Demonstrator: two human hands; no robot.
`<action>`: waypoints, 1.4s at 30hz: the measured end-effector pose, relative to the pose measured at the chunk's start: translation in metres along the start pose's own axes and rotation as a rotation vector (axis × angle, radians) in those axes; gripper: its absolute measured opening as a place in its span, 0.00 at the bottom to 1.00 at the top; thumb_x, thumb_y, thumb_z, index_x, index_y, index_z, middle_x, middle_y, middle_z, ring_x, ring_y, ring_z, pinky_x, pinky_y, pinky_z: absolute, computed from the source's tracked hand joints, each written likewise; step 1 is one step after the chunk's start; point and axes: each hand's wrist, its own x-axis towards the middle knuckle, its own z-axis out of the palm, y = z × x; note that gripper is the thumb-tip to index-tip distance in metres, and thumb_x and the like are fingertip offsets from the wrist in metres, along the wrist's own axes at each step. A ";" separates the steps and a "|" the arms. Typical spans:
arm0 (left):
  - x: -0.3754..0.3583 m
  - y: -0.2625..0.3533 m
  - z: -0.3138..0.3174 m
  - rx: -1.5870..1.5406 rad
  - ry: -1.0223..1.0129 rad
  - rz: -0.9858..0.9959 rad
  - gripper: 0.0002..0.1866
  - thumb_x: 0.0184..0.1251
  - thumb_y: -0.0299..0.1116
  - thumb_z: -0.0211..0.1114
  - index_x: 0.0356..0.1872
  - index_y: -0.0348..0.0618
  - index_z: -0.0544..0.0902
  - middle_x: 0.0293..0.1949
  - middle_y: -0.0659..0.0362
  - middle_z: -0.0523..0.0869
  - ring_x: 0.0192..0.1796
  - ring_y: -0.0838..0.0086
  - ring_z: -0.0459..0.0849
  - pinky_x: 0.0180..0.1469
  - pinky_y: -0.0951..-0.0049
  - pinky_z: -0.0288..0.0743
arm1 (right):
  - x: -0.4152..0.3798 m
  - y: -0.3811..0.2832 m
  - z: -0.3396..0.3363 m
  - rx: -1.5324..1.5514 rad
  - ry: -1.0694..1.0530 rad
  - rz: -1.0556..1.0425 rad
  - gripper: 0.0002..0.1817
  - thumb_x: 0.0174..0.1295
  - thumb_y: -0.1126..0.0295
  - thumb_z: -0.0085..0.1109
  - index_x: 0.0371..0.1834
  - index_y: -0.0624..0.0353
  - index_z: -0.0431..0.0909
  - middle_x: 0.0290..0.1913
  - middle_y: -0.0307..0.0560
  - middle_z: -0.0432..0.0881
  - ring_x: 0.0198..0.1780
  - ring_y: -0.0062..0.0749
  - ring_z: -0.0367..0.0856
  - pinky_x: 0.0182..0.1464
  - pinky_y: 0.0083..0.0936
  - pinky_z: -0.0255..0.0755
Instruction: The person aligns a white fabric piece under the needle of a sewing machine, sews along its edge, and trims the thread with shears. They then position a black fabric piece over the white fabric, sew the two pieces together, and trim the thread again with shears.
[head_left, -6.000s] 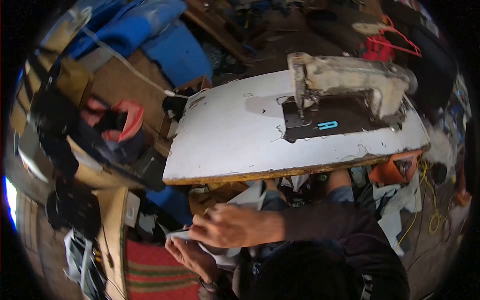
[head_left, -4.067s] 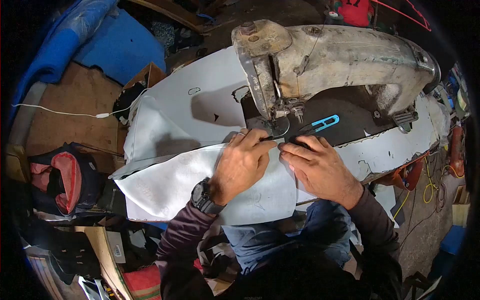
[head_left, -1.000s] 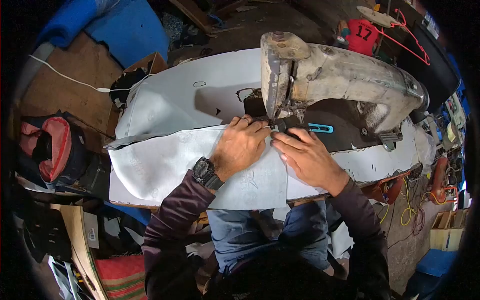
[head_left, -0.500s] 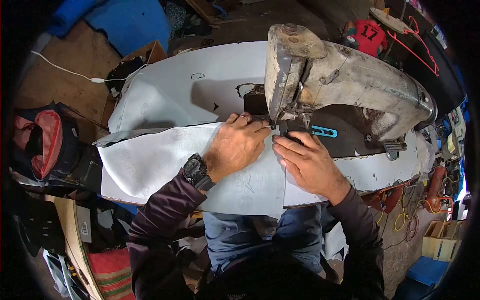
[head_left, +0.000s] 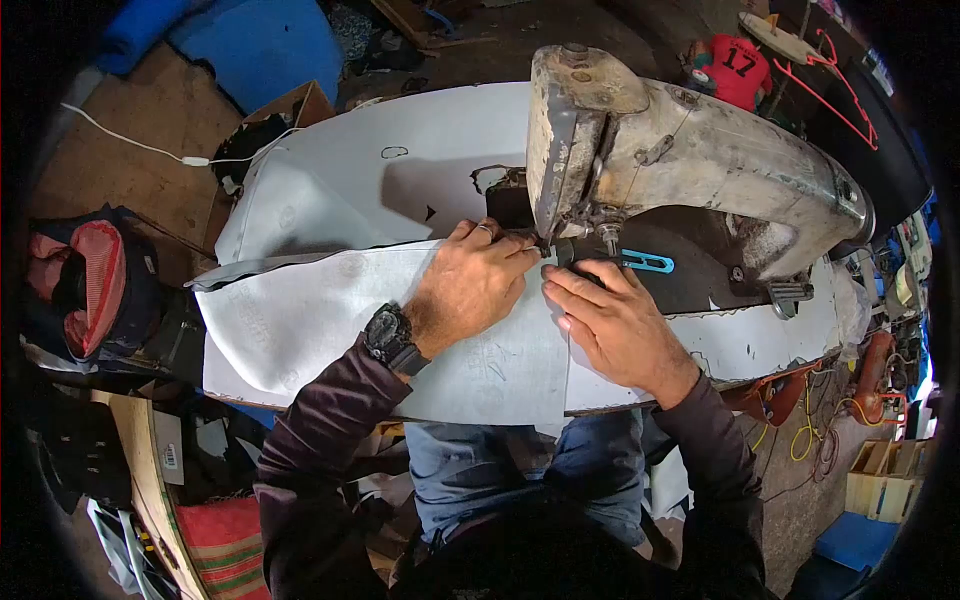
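Observation:
A pale grey-white sheet (head_left: 330, 300), like vinyl or coated cloth, lies folded across the sewing machine's table. My left hand (head_left: 475, 280) presses on it, fingers bunched along its dark upper edge, just left of the needle area. My right hand (head_left: 620, 325) rests right of the needle area, fingers fairly straight and lying on the work, its fingertips close to the left ones. Between the fingertips, under the sewing machine (head_left: 690, 150), shows a small dark piece (head_left: 563, 251) that I cannot make out. Just beyond my right fingers lies a blue-handled tool (head_left: 648, 262).
The white table (head_left: 450, 115) extends behind and right of the work. A dark bag with a red lining (head_left: 95, 280) sits at left. Across the floor at upper right is a person in a red shirt (head_left: 738, 72). Cables and a wooden crate (head_left: 885, 480) stand at lower right.
The sheet's lower edge and my hands have shifted very slightly in the view, and so has the machine. Both hands keep nearly the same pose and place.

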 end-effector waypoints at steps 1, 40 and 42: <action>0.000 0.000 0.001 -0.003 0.007 0.001 0.16 0.66 0.29 0.74 0.54 0.46 0.94 0.55 0.60 0.95 0.57 0.62 0.89 0.64 0.58 0.81 | -0.001 0.000 0.000 0.003 -0.002 0.001 0.21 0.81 0.62 0.60 0.69 0.61 0.86 0.73 0.47 0.84 0.72 0.44 0.75 0.73 0.47 0.73; -0.074 0.101 -0.078 0.165 -0.325 0.296 0.16 0.66 0.26 0.74 0.53 0.31 0.87 0.58 0.48 0.89 0.56 0.56 0.91 0.62 0.62 0.88 | -0.088 -0.059 0.006 0.313 0.343 0.098 0.09 0.70 0.69 0.72 0.49 0.58 0.91 0.58 0.43 0.88 0.62 0.45 0.82 0.68 0.44 0.75; -0.072 0.097 -0.076 0.036 -0.260 0.202 0.14 0.68 0.24 0.72 0.53 0.31 0.86 0.55 0.47 0.90 0.54 0.55 0.91 0.59 0.59 0.89 | -0.088 -0.062 0.005 0.323 0.351 0.110 0.09 0.70 0.69 0.72 0.49 0.58 0.91 0.59 0.43 0.88 0.62 0.45 0.82 0.68 0.44 0.75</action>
